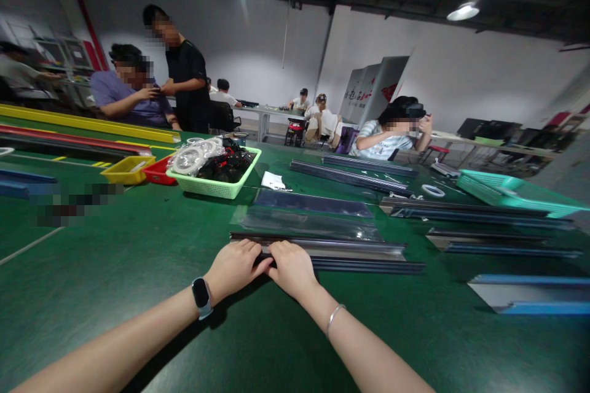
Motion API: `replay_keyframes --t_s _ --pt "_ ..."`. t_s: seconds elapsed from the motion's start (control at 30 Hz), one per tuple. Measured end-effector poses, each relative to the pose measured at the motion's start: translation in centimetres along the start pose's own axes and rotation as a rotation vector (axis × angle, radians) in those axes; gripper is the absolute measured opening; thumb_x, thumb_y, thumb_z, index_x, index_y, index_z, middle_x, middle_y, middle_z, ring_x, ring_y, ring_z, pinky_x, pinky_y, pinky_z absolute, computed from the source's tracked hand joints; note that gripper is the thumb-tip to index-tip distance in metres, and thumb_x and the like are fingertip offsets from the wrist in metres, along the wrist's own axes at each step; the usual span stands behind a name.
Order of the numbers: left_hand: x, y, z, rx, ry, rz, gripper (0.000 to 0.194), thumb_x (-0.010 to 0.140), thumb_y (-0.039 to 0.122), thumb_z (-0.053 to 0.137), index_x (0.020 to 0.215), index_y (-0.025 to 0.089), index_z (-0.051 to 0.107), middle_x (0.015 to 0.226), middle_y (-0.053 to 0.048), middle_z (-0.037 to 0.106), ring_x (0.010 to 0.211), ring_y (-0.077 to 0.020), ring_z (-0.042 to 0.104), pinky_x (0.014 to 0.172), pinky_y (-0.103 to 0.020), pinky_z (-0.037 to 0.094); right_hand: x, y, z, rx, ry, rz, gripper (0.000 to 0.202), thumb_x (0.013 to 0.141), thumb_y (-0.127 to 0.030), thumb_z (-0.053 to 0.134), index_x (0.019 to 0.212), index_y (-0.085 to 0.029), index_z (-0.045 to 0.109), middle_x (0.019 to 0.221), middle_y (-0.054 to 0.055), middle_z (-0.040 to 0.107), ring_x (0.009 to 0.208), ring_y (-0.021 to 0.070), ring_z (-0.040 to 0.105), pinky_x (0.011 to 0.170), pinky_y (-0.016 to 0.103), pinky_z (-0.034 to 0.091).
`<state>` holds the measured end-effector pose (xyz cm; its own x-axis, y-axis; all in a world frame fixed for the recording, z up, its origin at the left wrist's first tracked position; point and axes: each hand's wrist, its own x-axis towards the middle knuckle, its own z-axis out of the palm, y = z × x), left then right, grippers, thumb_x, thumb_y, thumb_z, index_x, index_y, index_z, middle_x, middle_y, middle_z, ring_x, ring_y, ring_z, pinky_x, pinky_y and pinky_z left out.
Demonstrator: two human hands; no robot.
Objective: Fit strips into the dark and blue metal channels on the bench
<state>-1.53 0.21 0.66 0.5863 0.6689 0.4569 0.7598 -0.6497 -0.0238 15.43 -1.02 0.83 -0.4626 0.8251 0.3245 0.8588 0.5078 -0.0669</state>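
Note:
A long dark channel profile (359, 250) with raised edges and a pale inner face lies crosswise on the green table in front of me. My left hand (234, 268) is on its left end, fingers curled over the channel and thumb along the near edge. Close beside it, my right hand (294, 267) grips the same profile, its fingers bent into the channel. The two thumbs nearly meet, and what lies under the fingers is hidden. Just beyond the profile are a clear plastic strip (308, 224) and a dark flat strip (313, 204).
More dark profiles (470, 212) and a blue-edged one (539, 295) lie to the right, near turquoise baskets (511, 193). At the back left stand a light-green basket (212, 184) of bagged parts, a yellow tray (125, 171) and yellow profiles (92, 126). A person (387, 135) sits across the table.

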Motion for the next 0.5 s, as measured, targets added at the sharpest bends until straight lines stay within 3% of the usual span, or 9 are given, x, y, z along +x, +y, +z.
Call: replay_keyframes --t_s 0.5 --pt "-0.11 -0.16 0.26 0.003 0.032 0.05 0.026 0.089 0.038 0.044 0.077 0.018 0.056 0.073 -0.003 0.062 0.071 -0.0176 0.057 0.065 -0.03 0.043 0.03 0.05 0.11 -0.014 -0.008 0.021 0.011 0.076 -0.027 0.059 0.08 -0.018 0.054 0.081 0.004 0.06 0.081 0.0187 0.053 0.071 0.029 0.039"
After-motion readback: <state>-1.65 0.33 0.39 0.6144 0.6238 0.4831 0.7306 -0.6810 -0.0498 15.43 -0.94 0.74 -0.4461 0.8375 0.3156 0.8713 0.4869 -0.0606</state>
